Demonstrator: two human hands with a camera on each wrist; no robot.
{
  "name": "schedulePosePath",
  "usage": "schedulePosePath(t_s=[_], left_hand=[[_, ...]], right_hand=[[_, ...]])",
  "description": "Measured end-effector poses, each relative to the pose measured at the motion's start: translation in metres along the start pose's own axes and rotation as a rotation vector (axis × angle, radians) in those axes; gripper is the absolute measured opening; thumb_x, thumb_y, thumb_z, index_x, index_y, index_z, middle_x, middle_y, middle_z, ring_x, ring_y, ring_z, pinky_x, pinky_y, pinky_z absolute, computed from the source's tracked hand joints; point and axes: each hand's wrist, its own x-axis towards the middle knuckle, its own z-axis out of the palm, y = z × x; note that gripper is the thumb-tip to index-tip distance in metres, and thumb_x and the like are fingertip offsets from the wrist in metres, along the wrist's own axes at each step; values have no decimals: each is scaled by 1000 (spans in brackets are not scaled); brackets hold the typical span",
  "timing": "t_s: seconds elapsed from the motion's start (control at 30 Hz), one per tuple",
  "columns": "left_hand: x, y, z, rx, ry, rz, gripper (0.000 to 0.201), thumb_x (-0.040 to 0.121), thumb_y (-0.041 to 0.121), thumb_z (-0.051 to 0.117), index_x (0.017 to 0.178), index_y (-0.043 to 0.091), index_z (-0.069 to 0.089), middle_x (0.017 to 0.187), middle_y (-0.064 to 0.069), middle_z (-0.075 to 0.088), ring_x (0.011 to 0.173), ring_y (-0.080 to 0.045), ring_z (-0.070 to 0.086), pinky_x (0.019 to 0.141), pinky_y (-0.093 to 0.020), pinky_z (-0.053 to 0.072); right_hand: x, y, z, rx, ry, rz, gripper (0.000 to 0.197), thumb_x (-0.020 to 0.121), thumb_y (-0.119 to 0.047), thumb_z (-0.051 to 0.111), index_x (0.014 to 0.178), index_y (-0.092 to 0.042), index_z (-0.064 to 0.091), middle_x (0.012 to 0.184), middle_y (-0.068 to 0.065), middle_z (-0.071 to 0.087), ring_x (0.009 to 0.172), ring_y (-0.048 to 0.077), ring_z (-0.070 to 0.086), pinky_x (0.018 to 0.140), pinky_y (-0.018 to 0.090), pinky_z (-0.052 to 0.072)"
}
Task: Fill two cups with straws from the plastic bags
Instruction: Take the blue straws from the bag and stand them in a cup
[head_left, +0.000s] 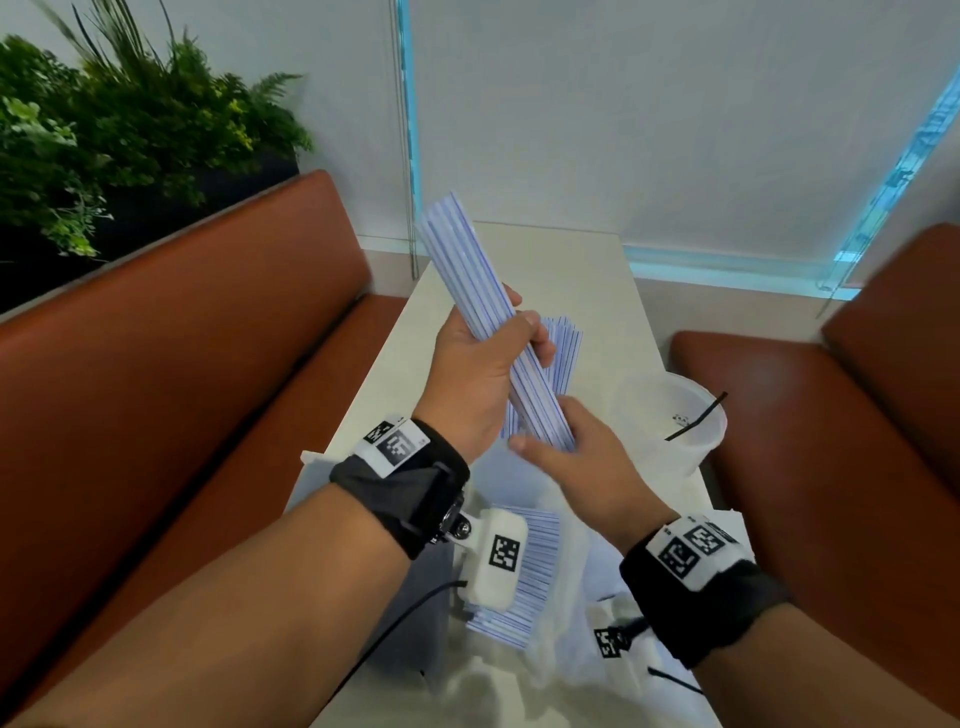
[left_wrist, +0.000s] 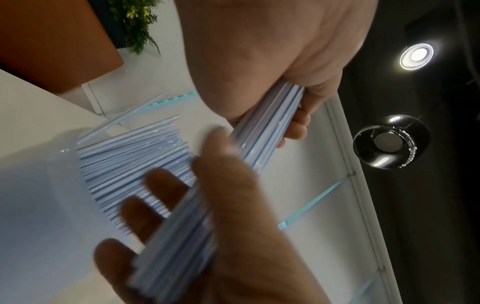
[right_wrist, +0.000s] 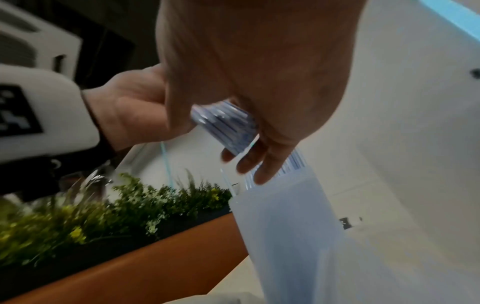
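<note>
My left hand (head_left: 511, 332) grips a thick bundle of white, blue-striped straws (head_left: 467, 260) around its middle, tilted up to the left above the table. My right hand (head_left: 561, 441) lies under the bundle's lower end (right_wrist: 223, 123); its fingers (left_wrist: 155, 183) are fairly straight and the thumb sticks out. Just behind the hands stands a translucent cup (left_wrist: 39, 185) that holds several striped straws (head_left: 563, 348). A second translucent cup (head_left: 670, 421) stands to the right with a thin black stick (head_left: 696, 415) leaning in it. Its inside is hard to make out.
Clear plastic bags (head_left: 576, 597) lie at the near table edge, one with striped straws (head_left: 535, 566) in it. The narrow white table (head_left: 571, 270) runs between two brown benches (head_left: 208, 338). Plants (head_left: 104, 130) stand behind the left bench.
</note>
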Motion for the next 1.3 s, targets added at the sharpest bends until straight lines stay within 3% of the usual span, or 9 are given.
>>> schedulePosePath(t_s=[0.13, 0.27, 0.47, 0.63, 0.77, 0.9, 1.0, 1.13, 1.3], left_hand=[[1, 5, -1, 5, -21, 5, 22, 87, 3, 68, 103, 12, 56, 75, -11, 64, 66, -26, 64, 75, -40, 56], [14, 22, -4, 87, -69, 69, 12, 92, 1, 61, 96, 11, 58, 70, -7, 61, 64, -23, 60, 71, -36, 55], [52, 31, -21, 157, 200, 276, 12, 89, 6, 63, 85, 15, 56, 67, -1, 60, 62, -18, 59, 66, -30, 53], [46, -17, -45, 674, 235, 152, 14, 83, 31, 68, 72, 25, 60, 66, 7, 63, 62, -12, 62, 60, -34, 52], [52, -34, -67, 866, 261, 137, 29, 82, 32, 67, 61, 18, 53, 72, -15, 61, 67, -30, 63, 62, -45, 54], [50, -51, -63, 906, 51, -83, 15, 89, 25, 69, 93, 11, 65, 87, -5, 70, 77, -19, 68, 73, -41, 58], [52, -59, -64, 940, -112, -182, 50, 88, 28, 75, 132, 21, 52, 122, 1, 66, 111, -18, 65, 97, -41, 54], [63, -56, -66, 975, -71, -74, 98, 78, 41, 84, 151, 29, 20, 152, -3, 39, 138, -18, 42, 113, -40, 38], [84, -51, -58, 992, -79, 94, 104, 78, 57, 77, 154, 44, 6, 163, 3, 18, 147, -13, 26, 113, -32, 28]], right_hand=[[4, 3, 6, -287, -30, 23, 23, 92, -45, 60, 91, -23, 58, 84, 5, 68, 79, 23, 67, 79, 48, 56], [12, 3, 6, -477, 11, -8, 26, 90, -53, 61, 86, -30, 50, 76, -6, 57, 64, 12, 55, 58, 31, 45], [26, 24, 1, -1003, -202, 84, 55, 89, -56, 64, 136, -34, 47, 132, -11, 47, 99, 19, 64, 76, 33, 48], [33, 41, 5, -1031, -294, 52, 26, 104, -46, 42, 114, -24, 52, 104, -3, 48, 96, 26, 61, 72, 35, 44], [31, 51, 5, -1041, -310, -19, 25, 107, -41, 37, 114, -20, 49, 106, 1, 47, 87, 27, 54, 71, 38, 46], [34, 51, 5, -1038, -316, -34, 27, 107, -39, 36, 116, -18, 49, 109, 3, 47, 78, 23, 41, 69, 36, 38], [35, 48, 3, -1035, -336, -9, 28, 107, -40, 35, 118, -18, 49, 110, 4, 46, 79, 22, 40, 70, 35, 36], [34, 46, 4, -1037, -335, 6, 27, 107, -40, 36, 115, -17, 48, 110, 4, 46, 80, 22, 40, 70, 35, 35], [35, 46, 6, -1042, -324, 25, 26, 107, -40, 37, 116, -18, 47, 110, 3, 45, 83, 22, 41, 71, 34, 36]])
